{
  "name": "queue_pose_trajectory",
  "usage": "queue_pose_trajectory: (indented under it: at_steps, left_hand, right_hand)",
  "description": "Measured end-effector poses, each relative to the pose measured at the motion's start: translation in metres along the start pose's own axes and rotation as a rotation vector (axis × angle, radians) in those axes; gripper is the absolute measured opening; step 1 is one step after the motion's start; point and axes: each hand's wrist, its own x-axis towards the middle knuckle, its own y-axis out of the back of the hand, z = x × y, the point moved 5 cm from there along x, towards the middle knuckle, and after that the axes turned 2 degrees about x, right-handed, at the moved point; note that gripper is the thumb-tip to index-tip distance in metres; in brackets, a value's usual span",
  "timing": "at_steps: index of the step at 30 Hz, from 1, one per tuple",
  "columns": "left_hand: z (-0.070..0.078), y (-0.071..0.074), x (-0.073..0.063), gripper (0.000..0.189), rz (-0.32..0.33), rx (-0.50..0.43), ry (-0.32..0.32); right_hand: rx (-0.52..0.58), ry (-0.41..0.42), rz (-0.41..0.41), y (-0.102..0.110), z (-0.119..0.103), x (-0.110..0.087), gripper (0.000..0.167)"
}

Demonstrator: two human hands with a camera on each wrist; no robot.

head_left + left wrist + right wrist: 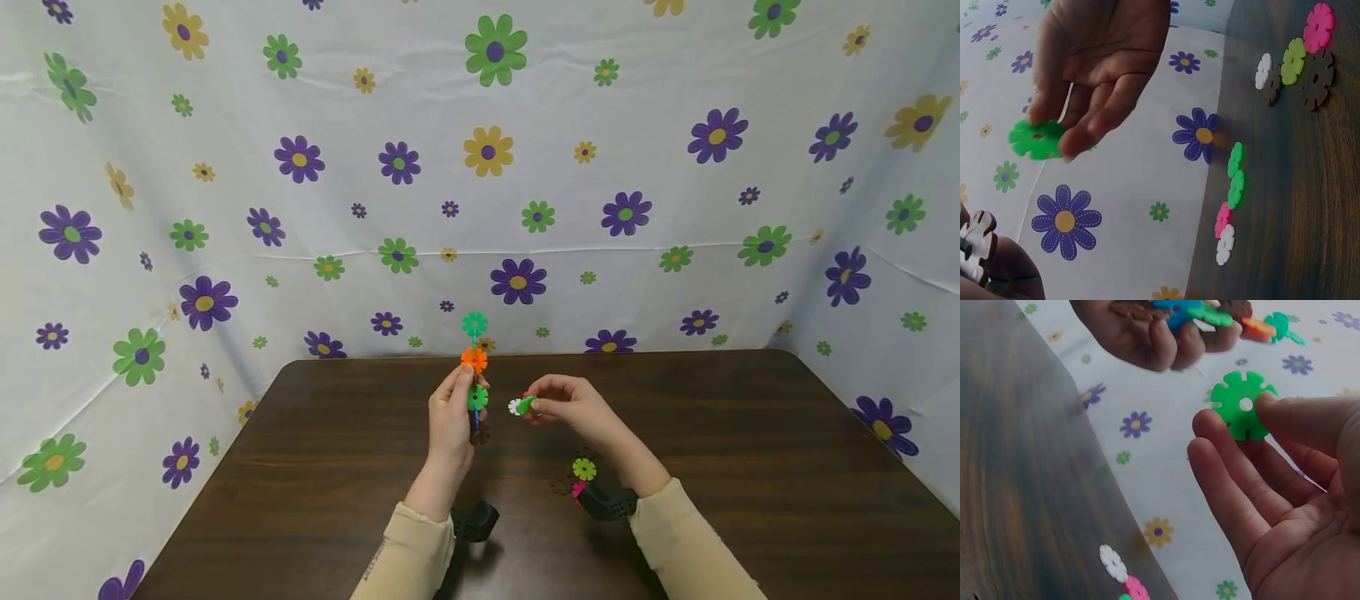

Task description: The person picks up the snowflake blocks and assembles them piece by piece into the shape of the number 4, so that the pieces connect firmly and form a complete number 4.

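My left hand (450, 417) grips an upright chain of notched flower-shaped plastic discs. A teal-green disc (475, 324) tops it, an orange disc (474, 360) comes below, then a green disc (477, 397); blue disc (1175, 317) and brown disc (1134, 310) pieces show at its other end. Fingers cover part of the chain. To the right, my right hand (573, 404) pinches a single green disc (1235, 403) between thumb and fingers, raised and apart from the chain. In the left wrist view only a sliver of the left hand (1013, 272) appears.
On the dark wooden table (337, 467) lie a white disc (1225, 245), a pink disc (1222, 219) and two green discs (1235, 189) in a row. Near the right wrist lie a lime disc (584, 469), a pink disc (1319, 28) and brown discs (1319, 79). Flowered cloth (450, 292) stands behind.
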Motion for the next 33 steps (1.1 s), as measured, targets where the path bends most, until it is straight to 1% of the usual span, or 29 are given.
queue_pose_trajectory:
  at_steps: [4,8,11,18,22,29,33]
  left_hand:
    - [0.0,-0.002,-0.001,0.029,-0.001,0.007,0.0]
    - [-0.002,-0.003,-0.001,0.029,0.01,0.009,0.02]
    - [-0.004,-0.003,-0.001,0.029,0.019,0.012,0.027]
    - [-0.005,-0.004,0.0,0.029,0.03,0.021,0.012]
    - [-0.007,-0.003,0.0,0.031,0.027,0.037,0.024]
    - [-0.01,-0.003,0.0,0.03,0.029,0.051,0.04]
    - [-0.01,-0.003,-0.001,0.03,0.03,0.05,0.04]
  right_hand:
    - [0.01,0.022,0.001,-0.007,-0.003,-0.001,0.023]
    - [0.03,0.03,0.014,-0.013,-0.005,0.0,0.025]
    - [0.04,0.026,0.018,-0.018,-0.006,0.0,0.025]
    - [0.078,0.002,0.001,-0.031,-0.003,0.001,0.021]
    - [0.068,-0.004,-0.001,-0.034,-0.001,0.001,0.019]
    - [0.009,0.008,-0.016,-0.039,0.001,0.001,0.02]
    - [0.001,0.027,0.033,-0.042,0.001,0.001,0.018]
